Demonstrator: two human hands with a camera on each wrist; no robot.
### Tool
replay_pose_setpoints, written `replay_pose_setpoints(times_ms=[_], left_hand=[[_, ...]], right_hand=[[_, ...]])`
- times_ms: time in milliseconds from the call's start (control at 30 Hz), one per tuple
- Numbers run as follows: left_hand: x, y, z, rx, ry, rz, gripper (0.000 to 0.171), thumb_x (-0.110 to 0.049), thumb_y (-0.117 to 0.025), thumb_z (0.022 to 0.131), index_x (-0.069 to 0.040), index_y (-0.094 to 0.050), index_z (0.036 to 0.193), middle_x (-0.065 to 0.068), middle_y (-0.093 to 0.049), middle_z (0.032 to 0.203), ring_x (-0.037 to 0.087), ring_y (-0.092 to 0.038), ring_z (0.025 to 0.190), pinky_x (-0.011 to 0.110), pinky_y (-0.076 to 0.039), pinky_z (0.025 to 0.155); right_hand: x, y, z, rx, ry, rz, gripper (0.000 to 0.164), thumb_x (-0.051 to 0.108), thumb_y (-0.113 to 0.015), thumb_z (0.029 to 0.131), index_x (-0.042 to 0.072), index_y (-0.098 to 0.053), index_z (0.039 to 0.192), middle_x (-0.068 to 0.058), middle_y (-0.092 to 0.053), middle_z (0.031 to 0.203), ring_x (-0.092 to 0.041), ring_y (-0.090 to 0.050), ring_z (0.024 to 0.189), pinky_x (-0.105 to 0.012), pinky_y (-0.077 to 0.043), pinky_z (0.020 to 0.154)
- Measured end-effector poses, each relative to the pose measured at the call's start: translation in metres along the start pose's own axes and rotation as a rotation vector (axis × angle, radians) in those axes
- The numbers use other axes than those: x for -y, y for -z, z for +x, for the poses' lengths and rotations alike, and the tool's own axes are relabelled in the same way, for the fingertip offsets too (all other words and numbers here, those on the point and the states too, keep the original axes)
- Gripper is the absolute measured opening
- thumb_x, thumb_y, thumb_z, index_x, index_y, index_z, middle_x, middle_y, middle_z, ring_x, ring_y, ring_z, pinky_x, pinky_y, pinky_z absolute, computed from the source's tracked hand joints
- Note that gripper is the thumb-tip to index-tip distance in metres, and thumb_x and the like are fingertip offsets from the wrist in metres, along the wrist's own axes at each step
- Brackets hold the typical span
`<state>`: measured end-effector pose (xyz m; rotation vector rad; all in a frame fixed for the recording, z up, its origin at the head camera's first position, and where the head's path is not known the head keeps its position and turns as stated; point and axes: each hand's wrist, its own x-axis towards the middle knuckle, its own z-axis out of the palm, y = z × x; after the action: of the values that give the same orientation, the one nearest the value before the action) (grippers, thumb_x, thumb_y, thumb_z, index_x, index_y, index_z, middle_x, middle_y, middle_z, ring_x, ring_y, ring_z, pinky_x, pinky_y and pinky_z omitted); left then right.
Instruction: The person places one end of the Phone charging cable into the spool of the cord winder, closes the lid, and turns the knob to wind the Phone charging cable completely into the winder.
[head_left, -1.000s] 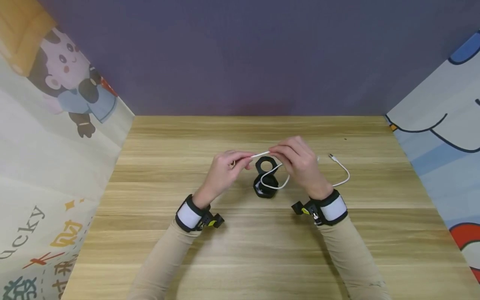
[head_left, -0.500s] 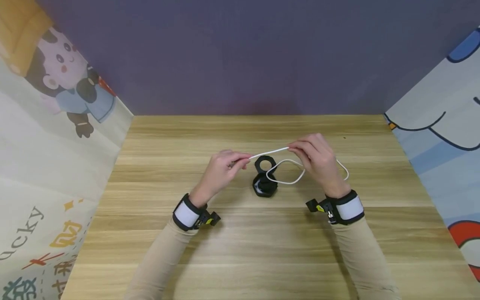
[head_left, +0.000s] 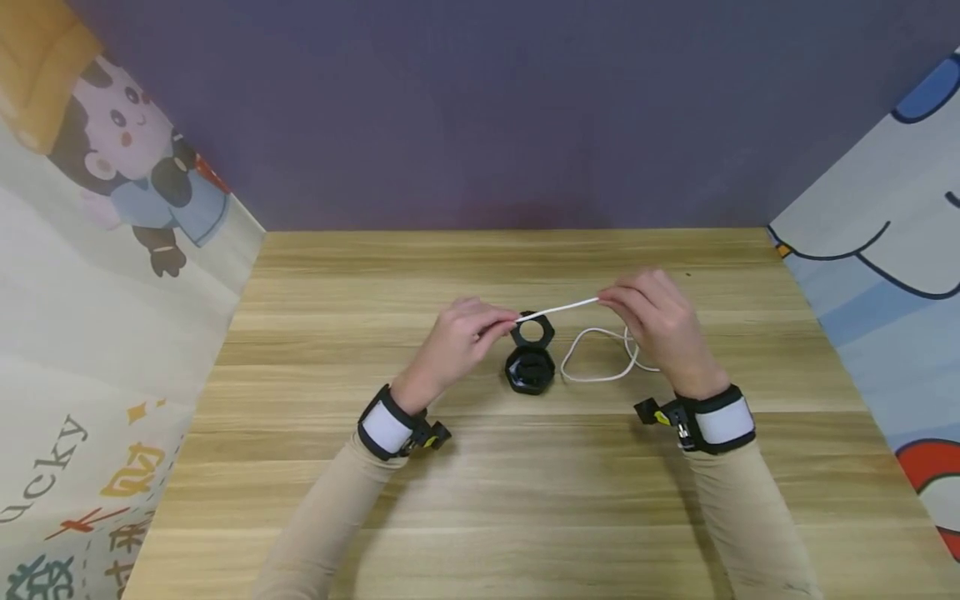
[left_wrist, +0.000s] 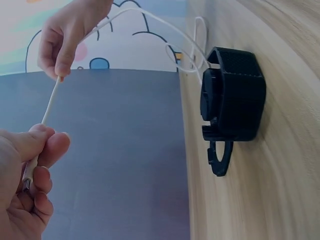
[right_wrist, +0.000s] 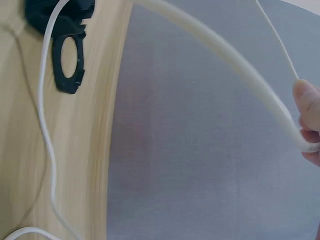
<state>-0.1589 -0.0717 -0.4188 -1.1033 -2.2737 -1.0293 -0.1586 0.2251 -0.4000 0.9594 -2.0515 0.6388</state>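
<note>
Reaching forward, pinching a white cable [head_left: 558, 308] pretty taut between the curled fingers of left hand [head_left: 457, 342] and right hand [head_left: 663, 327]. Hovering over the desk [head_left: 450, 533], well in from both side edges. Spread wider than a second ago, no longer looping over the black case [head_left: 529, 371].

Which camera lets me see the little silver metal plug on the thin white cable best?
The left wrist view, because the silver metal plug shows close up there, at the end of the thin white cable. In the head view, the left hand hides it. The right wrist view shows cable, but not this plug.
</note>
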Motion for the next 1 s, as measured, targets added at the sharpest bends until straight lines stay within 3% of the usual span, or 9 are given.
replay_pose_setpoints(times_ms=[233, 433, 533, 733, 1000], left_hand=[[0.005, -0.004, -0.006, 0.053, -0.004, 0.037, 0.013, -0.010, -0.076, 0.093, -0.003, -0.079, 0.103, 0.009, -0.079, 0.097, 0.020, -0.073, 0.083, 0.036, -0.058, 0.087], [0.010, -0.007, -0.013, 0.113, 0.005, 0.074, 0.012, -0.008, -0.077, 0.091, -0.004, -0.080, 0.102, 0.007, -0.078, 0.095, 0.020, -0.073, 0.087, 0.038, -0.057, 0.091], [0.011, -0.007, -0.016, 0.167, 0.001, 0.111, 0.013, -0.009, -0.076, 0.092, -0.005, -0.080, 0.103, 0.005, -0.078, 0.096, 0.018, -0.072, 0.088, 0.036, -0.056, 0.087], [0.013, -0.006, -0.022, 0.260, 0.017, 0.127, 0.016, -0.005, -0.076, 0.091, -0.006, -0.079, 0.107, 0.005, -0.077, 0.102, 0.019, -0.072, 0.095, 0.036, -0.056, 0.085], [0.018, -0.011, -0.028, 0.323, 0.017, 0.114, 0.018, 0.001, -0.076, 0.090, -0.005, -0.079, 0.106, 0.004, -0.075, 0.098, 0.018, -0.071, 0.093, 0.035, -0.057, 0.090]], right_hand=[[0.000, -0.001, -0.013, 0.152, 0.061, -0.044, 0.030, 0.020, -0.055, 0.107, -0.003, -0.074, 0.103, -0.013, -0.069, 0.097, -0.029, -0.063, 0.089, -0.037, -0.053, 0.081], [0.000, -0.008, -0.026, 0.237, 0.070, -0.015, 0.015, 0.005, -0.067, 0.094, -0.004, -0.072, 0.105, -0.013, -0.068, 0.100, -0.029, -0.063, 0.093, -0.038, -0.054, 0.087], [0.000, -0.011, -0.035, 0.296, 0.057, -0.008, 0.022, -0.003, -0.073, 0.085, -0.002, -0.072, 0.107, -0.011, -0.068, 0.102, -0.028, -0.062, 0.096, -0.039, -0.055, 0.088], [0.002, -0.017, -0.048, 0.409, 0.034, 0.017, 0.029, -0.010, -0.069, 0.084, 0.001, -0.071, 0.111, -0.009, -0.067, 0.109, -0.026, -0.061, 0.104, -0.038, -0.053, 0.095], [0.006, -0.024, -0.054, 0.465, 0.029, 0.049, 0.029, -0.008, -0.070, 0.084, 0.002, -0.071, 0.111, -0.006, -0.067, 0.109, -0.023, -0.061, 0.106, -0.035, -0.052, 0.097]])
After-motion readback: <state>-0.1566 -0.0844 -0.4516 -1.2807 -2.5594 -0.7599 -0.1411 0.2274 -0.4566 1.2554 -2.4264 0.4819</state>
